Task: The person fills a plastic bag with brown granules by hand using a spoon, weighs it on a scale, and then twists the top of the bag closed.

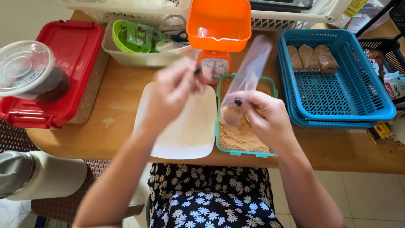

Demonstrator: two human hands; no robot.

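Note:
My right hand (262,115) grips the lower end of a narrow clear plastic bag (249,71) with some brown powder in its bottom. It hovers over a teal-rimmed container (246,137) full of the same brown powder. My left hand (175,90) is raised above a white square plate (185,126), fingers pinched on a small dark thing, blurred. A small orange kitchen scale (216,40) with an orange bowl stands just behind both hands.
A blue basket (337,84) at the right holds three filled brown packets (311,57). A red-lidded box (63,63) with a clear round tub (29,71) sits at the left. A grey bin with a green scoop (135,38) is behind. White baskets line the back edge.

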